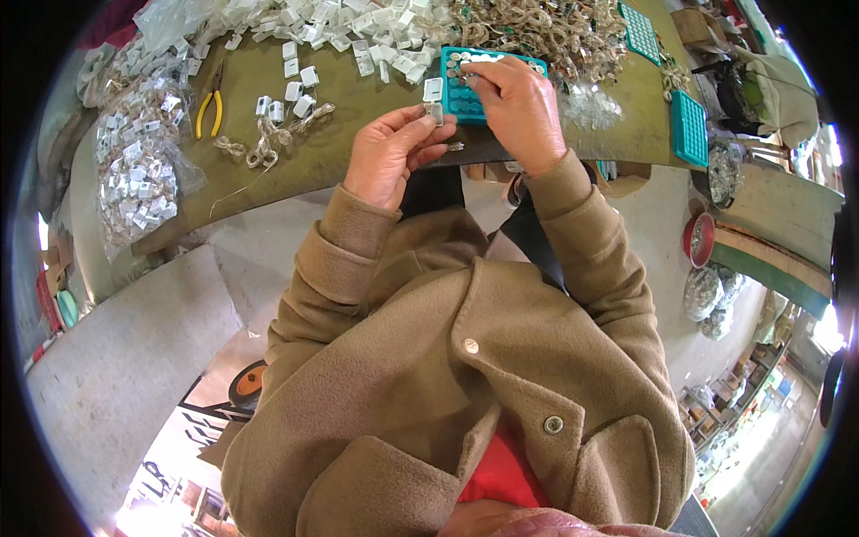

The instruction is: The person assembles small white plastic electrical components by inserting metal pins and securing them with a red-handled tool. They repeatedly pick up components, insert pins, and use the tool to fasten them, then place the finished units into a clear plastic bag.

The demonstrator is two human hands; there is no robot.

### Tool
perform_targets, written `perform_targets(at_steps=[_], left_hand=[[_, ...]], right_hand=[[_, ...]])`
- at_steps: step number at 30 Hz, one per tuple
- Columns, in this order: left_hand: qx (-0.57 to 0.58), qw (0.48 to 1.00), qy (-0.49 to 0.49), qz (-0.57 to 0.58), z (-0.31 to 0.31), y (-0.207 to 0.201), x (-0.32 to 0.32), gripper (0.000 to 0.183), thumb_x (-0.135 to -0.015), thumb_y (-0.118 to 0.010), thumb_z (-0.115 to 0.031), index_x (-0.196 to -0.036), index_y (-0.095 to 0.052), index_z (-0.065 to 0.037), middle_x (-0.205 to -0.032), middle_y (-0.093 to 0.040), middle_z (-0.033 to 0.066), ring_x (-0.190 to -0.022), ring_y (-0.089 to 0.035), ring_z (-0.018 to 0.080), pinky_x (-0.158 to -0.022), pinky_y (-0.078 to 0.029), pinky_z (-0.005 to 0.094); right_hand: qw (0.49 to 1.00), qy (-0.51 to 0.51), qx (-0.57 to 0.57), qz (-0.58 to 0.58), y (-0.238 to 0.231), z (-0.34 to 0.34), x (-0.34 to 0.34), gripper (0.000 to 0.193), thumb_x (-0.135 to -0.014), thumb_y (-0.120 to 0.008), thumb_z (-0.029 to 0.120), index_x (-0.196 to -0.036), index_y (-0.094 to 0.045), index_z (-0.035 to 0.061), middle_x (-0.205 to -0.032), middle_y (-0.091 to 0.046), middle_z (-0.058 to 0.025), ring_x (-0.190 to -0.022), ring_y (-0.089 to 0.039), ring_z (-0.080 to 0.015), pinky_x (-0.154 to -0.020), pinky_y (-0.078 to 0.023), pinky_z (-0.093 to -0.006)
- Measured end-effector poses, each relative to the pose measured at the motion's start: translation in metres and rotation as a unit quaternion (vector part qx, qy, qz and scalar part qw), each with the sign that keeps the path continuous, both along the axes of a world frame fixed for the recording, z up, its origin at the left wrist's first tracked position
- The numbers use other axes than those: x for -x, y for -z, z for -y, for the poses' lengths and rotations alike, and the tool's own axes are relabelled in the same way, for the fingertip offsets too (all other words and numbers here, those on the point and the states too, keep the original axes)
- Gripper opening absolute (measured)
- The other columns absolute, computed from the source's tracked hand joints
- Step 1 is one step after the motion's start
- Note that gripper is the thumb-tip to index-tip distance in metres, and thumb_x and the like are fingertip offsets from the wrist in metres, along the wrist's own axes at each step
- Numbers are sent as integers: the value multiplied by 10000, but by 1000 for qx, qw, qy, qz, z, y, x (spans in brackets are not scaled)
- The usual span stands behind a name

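Note:
My left hand (394, 148) is closed around a small white plastic case (433, 92), its lid flipped up, held between thumb and fingers. A small shiny piece (455, 146) pokes out past the lower fingers of that hand. My right hand (519, 103) reaches over a teal tray (451, 112) of round pockets, with thumb and forefinger pinched together. Silver discs like button cells (454, 58) fill pockets at the tray's far side; nearer pockets look bare. Whatever the right fingertips hold, if anything, is hidden.
White cases (385, 31) heap along the table's back beside bundled string wires (546, 36). Yellow-handled pliers (211, 107) lie left, near a clear bag of wired cases (139, 170). Another teal tray (688, 127) sits at the right edge. A red bowl (699, 240) stands beyond.

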State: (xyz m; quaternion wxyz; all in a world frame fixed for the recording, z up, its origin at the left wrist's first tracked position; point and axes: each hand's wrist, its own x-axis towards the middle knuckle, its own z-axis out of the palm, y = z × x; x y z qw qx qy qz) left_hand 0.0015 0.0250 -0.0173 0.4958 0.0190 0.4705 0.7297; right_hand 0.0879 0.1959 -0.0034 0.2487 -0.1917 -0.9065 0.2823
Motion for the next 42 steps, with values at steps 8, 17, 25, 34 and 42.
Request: perform_targets(at_steps=[8,17,25,34,42], left_hand=[[2,1000,-7,6,1,1,3,269,-966,-586,-87,-1201,-578,44,-1120,-688,165,-975,-697,175,-772,-598,249],[8,999,10,-31,1,-1,0,294,-955,-614,-105,-1207,-592,43,-1096,-688,117,-970,-693,163,-778,-591,245],[16,995,16,-97,1,-1,-2,338,-935,-645,-98,-1239,-604,43,-1072,-685,78,-923,-678,138,-806,-575,260],[24,999,5,-48,2,6,-2,282,-919,-673,-114,-1169,-648,13,-998,-712,85,-852,-685,116,-734,-565,228],[36,998,40,-45,1,1,2,187,-961,-626,-201,-1045,-675,-41,-982,-724,66,-827,-686,76,-618,-534,183]], right_hand=[[996,-32,-84,5,8,7,2,134,-861,-615,73,-965,-700,79,-868,-641,-126,-772,-648,-335,-660,-526,-416],[992,-97,69,-31,-15,16,-7,125,-844,-660,106,-931,-596,42,-845,-603,-109,-726,-623,-314,-630,-512,-386],[993,-113,2,-33,-12,32,-9,122,-826,-668,3,-932,-612,27,-827,-612,-88,-726,-647,-244,-637,-523,-321],[983,-93,120,-102,0,37,-19,96,-843,-670,37,-926,-717,40,-806,-663,-110,-726,-657,-267,-638,-523,-338],[997,-12,-70,-34,0,-3,-17,98,-849,-667,101,-934,-690,59,-855,-645,-103,-779,-643,-308,-669,-523,-381]])
